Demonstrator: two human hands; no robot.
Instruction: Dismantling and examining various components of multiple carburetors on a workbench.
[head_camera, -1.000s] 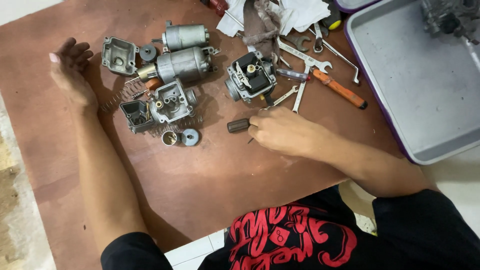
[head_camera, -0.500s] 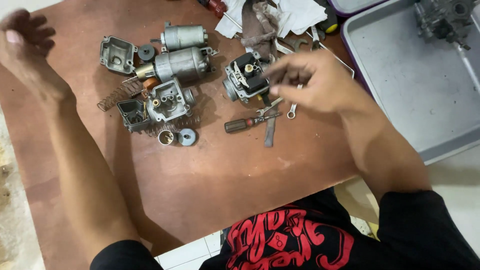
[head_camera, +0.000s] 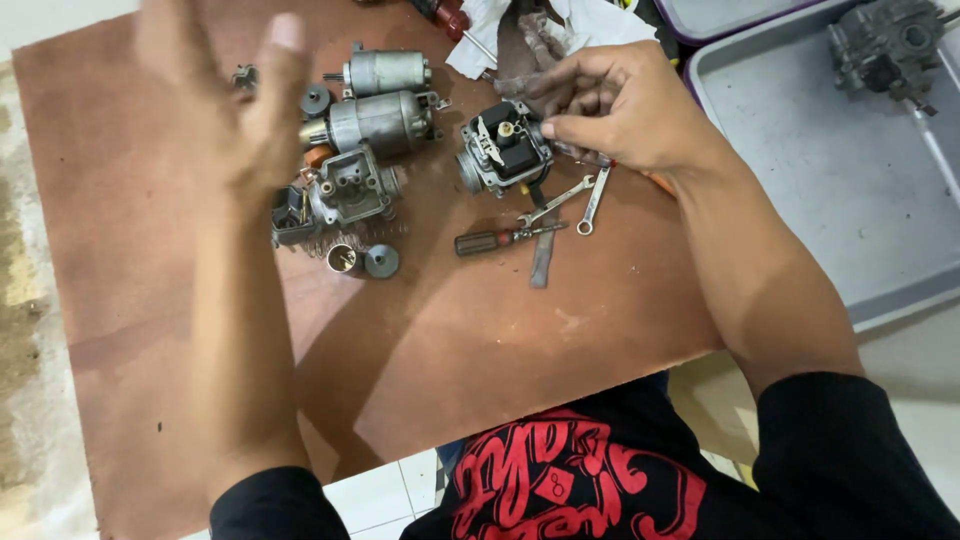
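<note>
My left hand (head_camera: 225, 100) is raised above the brown board (head_camera: 450, 340), blurred, fingers spread, holding nothing. It hovers over a grey carburettor body (head_camera: 345, 190) and two metal cylinders (head_camera: 380, 120). My right hand (head_camera: 625, 105) reaches in from the right. Its fingertips sit beside a black-topped carburettor (head_camera: 500, 150) and over some tools. What lies under those fingers is hidden. Two small wrenches (head_camera: 555, 200) and a dark-handled screwdriver (head_camera: 490, 240) lie just below that carburettor.
A grey tray (head_camera: 800, 200) stands at the right with an engine part (head_camera: 885, 45) in its far corner. A white rag (head_camera: 500, 20) lies at the back. A brass cup (head_camera: 342, 258) and a round cap (head_camera: 381, 261) sit near the carburettor body.
My left hand lifted from the board's left side up in front of the camera. My right hand left the screwdriver and moved back to the black-topped carburettor. The view moved closer.
</note>
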